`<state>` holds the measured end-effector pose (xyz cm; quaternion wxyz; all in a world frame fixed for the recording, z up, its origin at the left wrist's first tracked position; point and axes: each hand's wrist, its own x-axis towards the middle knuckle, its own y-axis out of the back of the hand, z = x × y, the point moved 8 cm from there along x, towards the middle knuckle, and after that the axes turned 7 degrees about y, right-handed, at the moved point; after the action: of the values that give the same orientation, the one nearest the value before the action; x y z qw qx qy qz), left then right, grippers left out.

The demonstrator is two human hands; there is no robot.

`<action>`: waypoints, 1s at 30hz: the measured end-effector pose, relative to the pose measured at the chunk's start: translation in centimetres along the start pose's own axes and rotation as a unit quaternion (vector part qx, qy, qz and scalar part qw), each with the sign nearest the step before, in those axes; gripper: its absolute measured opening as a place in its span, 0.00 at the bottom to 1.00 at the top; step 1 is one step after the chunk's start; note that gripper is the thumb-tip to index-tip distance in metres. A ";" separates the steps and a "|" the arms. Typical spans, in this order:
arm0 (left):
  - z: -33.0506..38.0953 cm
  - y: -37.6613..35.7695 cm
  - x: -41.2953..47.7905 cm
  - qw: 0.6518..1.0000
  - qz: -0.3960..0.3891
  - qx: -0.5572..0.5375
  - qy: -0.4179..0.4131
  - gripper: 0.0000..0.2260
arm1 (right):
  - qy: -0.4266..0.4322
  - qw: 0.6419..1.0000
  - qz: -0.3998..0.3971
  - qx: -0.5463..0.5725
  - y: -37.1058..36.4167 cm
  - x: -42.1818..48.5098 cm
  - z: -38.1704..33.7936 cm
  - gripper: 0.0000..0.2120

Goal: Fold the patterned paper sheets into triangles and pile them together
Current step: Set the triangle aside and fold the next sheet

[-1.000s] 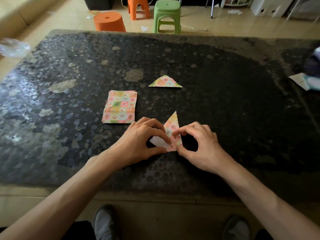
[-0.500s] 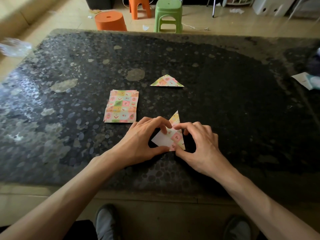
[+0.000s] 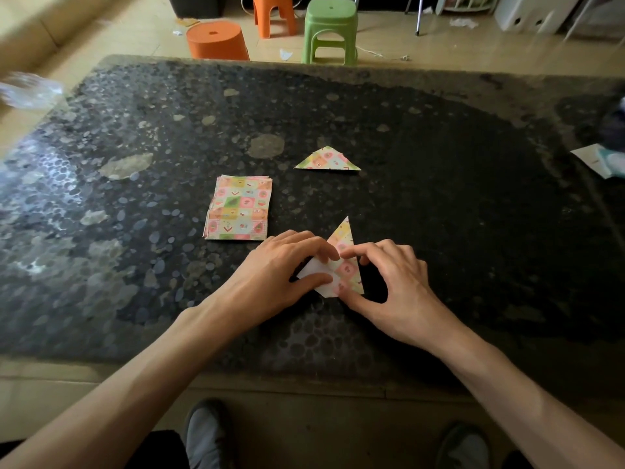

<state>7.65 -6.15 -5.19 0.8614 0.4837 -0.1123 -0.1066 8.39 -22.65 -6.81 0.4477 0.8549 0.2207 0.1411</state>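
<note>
A stack of patterned sheets (image 3: 238, 208) is lying left on the dark table (image 3: 473, 214); the left hand (image 3: 280, 272) and right hand (image 3: 392, 282) are both pinching a half-folded sheet (image 3: 343, 262) with curled fingers near the front edge; a finished triangle (image 3: 327, 160) is sitting farther back.
</note>
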 end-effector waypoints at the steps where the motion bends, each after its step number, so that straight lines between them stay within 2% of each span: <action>1: 0.2 0.2 0.0 1.000 0.004 0.017 -0.011 0.15 | 0.004 1.000 0.002 0.005 0.1 0.0 0.0 0.23; 4: 0.2 -0.1 0.0 0.999 -0.001 0.041 -0.022 0.21 | 0.016 1.000 0.013 0.019 0.5 0.1 0.1 0.21; 8: -0.1 -0.6 0.0 0.999 -0.007 0.036 -0.020 0.23 | 0.026 0.998 0.044 0.031 1.3 0.0 0.2 0.15; 12: -0.3 -0.5 -0.1 0.995 0.022 0.091 -0.030 0.21 | 0.038 0.998 0.056 0.001 1.4 -0.1 0.0 0.10; 16: -0.1 -0.4 -0.2 0.989 0.050 0.133 -0.047 0.19 | 0.043 0.997 0.057 -0.004 1.6 -0.2 -0.2 0.10; 21: 0.2 0.0 -0.2 0.994 0.058 0.090 -0.030 0.17 | 0.048 0.997 0.065 -0.018 1.6 -0.4 -0.5 0.11; 25: -0.1 0.7 -0.3 0.995 0.061 0.077 -0.003 0.10 | 0.047 0.996 0.072 -0.027 1.6 -0.5 -0.5 0.09; 30: 0.1 0.6 -0.6 0.995 0.046 0.086 -0.014 0.12 | 0.050 0.995 0.075 -0.048 1.8 -0.5 -0.5 0.09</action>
<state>7.11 -5.75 -4.69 0.8192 0.5484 -0.1554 -0.0634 8.14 -23.45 -5.09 0.4647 0.8385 0.1707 0.2276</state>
